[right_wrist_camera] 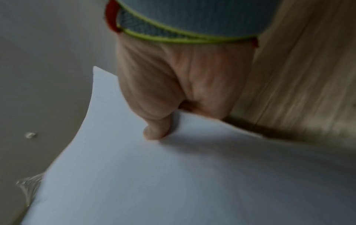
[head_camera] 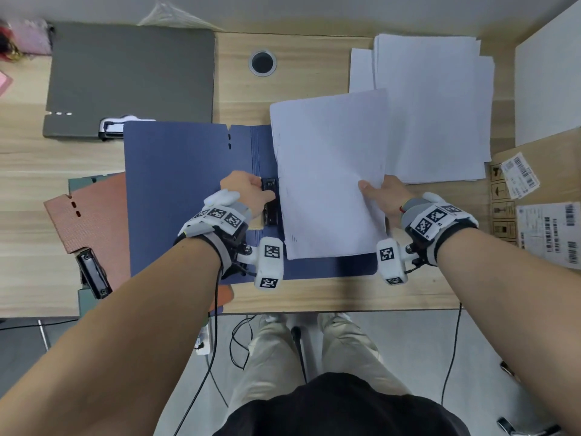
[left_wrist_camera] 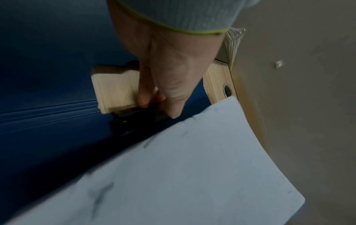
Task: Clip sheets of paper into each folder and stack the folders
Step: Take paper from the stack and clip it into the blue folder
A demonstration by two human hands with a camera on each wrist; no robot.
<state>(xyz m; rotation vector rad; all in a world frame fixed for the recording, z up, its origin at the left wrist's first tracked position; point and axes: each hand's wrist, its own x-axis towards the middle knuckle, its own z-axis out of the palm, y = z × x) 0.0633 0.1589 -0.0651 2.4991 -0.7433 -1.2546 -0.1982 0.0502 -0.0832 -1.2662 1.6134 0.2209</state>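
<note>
An open blue folder (head_camera: 182, 196) lies flat in front of me, with its black clip (head_camera: 271, 204) beside the spine. My left hand (head_camera: 248, 193) grips the clip (left_wrist_camera: 134, 120), fingers and thumb curled on its lever. A bundle of white sheets (head_camera: 327, 171) hangs tilted over the folder's right half, its left edge next to the clip. My right hand (head_camera: 380, 191) pinches the sheets (right_wrist_camera: 173, 175) at their right edge, thumb on top and fingers hidden underneath. In the left wrist view the sheets (left_wrist_camera: 192, 175) curve just beside the thumb (left_wrist_camera: 173, 97).
A closed grey folder (head_camera: 132, 77) lies at the back left. A red folder (head_camera: 91, 212) with a black clip (head_camera: 94, 275) pokes out under the blue one. More loose paper (head_camera: 440, 105) is piled at the back right. Cardboard boxes (head_camera: 547, 215) stand at the right edge; a cable hole (head_camera: 262, 62) sits behind.
</note>
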